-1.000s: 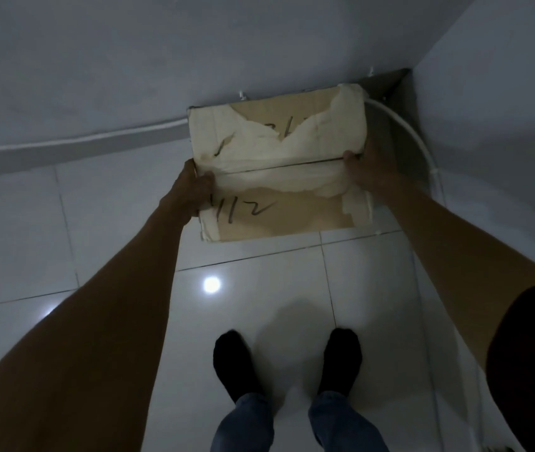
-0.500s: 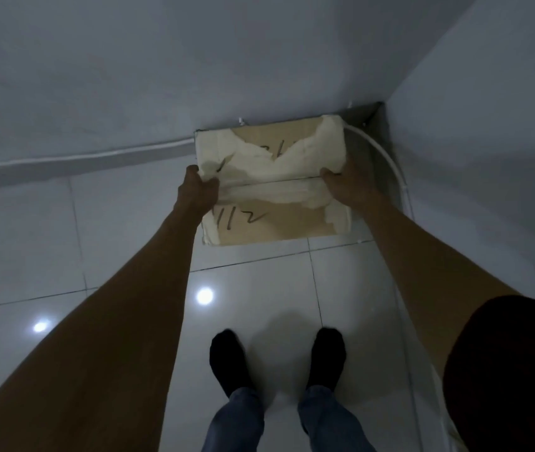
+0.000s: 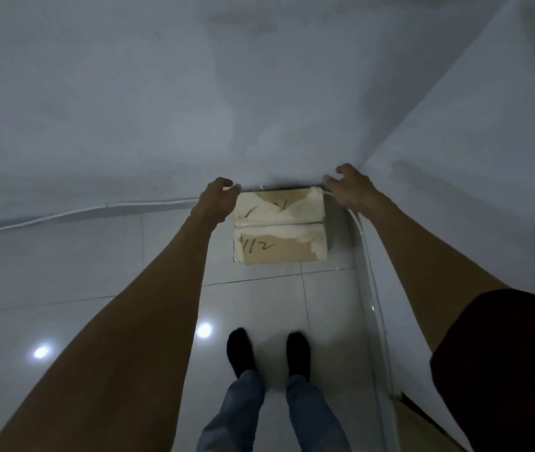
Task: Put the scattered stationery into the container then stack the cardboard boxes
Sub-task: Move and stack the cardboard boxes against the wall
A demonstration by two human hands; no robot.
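Note:
A closed cardboard box (image 3: 279, 233) with torn pale tape and black marker writing on its top sits on the tiled floor in the corner of the room. My left hand (image 3: 217, 199) hovers at its far left corner, fingers loosely curled, holding nothing. My right hand (image 3: 351, 187) is lifted above the box's far right corner, fingers loosely curled and apart from the box. No stationery or container is in view.
Grey walls meet in a corner (image 3: 362, 168) just behind the box. A white cable (image 3: 64, 215) runs along the left skirting and another down the right wall (image 3: 374, 288). My feet in dark socks (image 3: 267, 353) stand on glossy white tiles. A cardboard edge (image 3: 422, 419) shows at lower right.
Both hands have let go of the box sides and lifted away. The box now rests in the corner, farther from me than a second ago.

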